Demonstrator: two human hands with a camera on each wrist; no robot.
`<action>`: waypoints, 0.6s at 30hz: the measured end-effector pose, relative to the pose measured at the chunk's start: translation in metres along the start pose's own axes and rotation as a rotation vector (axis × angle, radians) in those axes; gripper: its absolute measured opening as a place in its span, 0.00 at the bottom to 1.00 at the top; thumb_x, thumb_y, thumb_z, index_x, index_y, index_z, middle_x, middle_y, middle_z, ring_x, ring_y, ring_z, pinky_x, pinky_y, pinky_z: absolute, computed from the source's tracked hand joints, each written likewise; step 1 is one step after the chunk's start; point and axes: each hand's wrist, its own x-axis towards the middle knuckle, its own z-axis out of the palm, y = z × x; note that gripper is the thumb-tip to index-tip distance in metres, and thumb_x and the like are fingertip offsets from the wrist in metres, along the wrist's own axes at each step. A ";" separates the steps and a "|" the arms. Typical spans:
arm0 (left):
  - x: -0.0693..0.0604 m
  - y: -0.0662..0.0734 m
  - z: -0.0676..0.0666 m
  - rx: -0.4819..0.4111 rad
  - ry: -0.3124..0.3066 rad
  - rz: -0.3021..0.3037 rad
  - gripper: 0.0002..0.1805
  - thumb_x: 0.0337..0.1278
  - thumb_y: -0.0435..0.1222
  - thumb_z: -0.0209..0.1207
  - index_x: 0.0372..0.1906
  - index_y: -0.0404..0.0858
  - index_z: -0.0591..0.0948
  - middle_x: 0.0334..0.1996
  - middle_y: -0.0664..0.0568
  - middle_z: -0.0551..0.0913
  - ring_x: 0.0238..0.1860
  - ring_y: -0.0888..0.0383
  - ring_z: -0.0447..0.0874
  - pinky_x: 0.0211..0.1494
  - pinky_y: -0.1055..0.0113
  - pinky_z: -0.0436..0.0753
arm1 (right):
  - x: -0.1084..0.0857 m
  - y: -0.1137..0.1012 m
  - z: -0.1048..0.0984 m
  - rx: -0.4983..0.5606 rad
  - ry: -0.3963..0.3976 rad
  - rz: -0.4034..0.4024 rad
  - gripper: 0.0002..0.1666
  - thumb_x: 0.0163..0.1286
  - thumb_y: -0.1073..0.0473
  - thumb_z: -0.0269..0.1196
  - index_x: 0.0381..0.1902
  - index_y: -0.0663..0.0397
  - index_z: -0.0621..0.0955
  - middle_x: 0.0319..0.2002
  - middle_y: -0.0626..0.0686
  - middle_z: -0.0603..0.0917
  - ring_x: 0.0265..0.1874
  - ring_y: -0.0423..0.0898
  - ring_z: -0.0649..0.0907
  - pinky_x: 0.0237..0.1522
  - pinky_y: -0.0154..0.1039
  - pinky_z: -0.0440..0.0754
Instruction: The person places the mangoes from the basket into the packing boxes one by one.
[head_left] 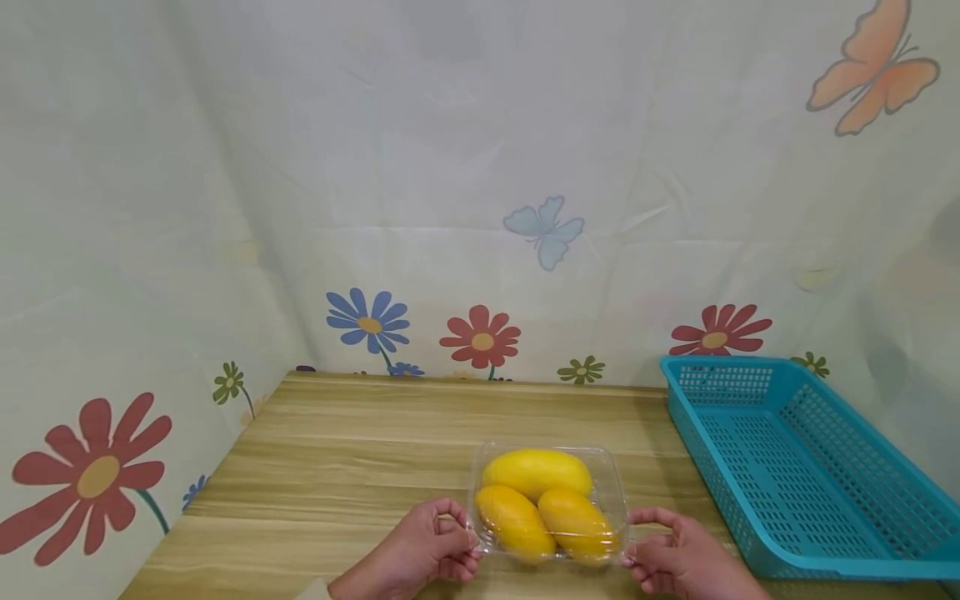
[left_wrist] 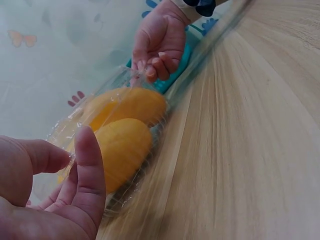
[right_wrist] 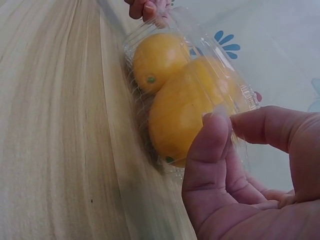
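Note:
A clear plastic clamshell box [head_left: 551, 546] holds three yellow, mango-like fruits. One fruit [head_left: 536, 472] lies across the back, and two more, an orange-yellow fruit [head_left: 516, 523] and its neighbour [head_left: 576, 523], lie in front. At the box's near left corner my left hand [head_left: 427, 546] pinches the plastic edge between thumb and finger. My right hand [head_left: 678, 554] pinches the near right corner the same way. In the right wrist view, small green stem spots show on the ends of two fruits, and the lid [right_wrist: 220, 65] covers them.
To the right stands a turquoise perforated plastic basket [head_left: 780, 467], close to my right hand. The wood-grain tabletop [head_left: 322, 458] stretches left and behind the box. A curtain [head_left: 442, 167] printed with flowers and butterflies hangs along the table's back and left.

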 end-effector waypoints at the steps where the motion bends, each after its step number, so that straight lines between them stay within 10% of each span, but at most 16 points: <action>1: 0.000 0.000 0.000 0.001 0.000 -0.002 0.11 0.66 0.27 0.60 0.44 0.35 0.69 0.28 0.50 0.87 0.27 0.62 0.85 0.32 0.70 0.88 | 0.000 0.000 0.000 -0.001 0.003 0.002 0.38 0.70 0.67 0.62 0.70 0.72 0.57 0.39 0.57 0.89 0.30 0.45 0.83 0.39 0.37 0.88; 11: -0.001 0.003 -0.008 0.096 -0.001 -0.010 0.12 0.68 0.33 0.62 0.47 0.33 0.71 0.29 0.47 0.87 0.27 0.58 0.86 0.33 0.67 0.89 | -0.001 0.001 0.002 -0.063 0.022 -0.048 0.39 0.72 0.63 0.62 0.71 0.72 0.57 0.40 0.56 0.87 0.32 0.47 0.85 0.40 0.41 0.89; 18: -0.010 0.036 -0.020 0.457 0.143 0.120 0.20 0.70 0.40 0.62 0.53 0.30 0.70 0.38 0.44 0.82 0.31 0.54 0.84 0.35 0.60 0.90 | -0.010 -0.026 0.014 -0.447 0.349 -0.038 0.41 0.66 0.44 0.71 0.67 0.62 0.72 0.54 0.56 0.82 0.44 0.47 0.82 0.47 0.47 0.88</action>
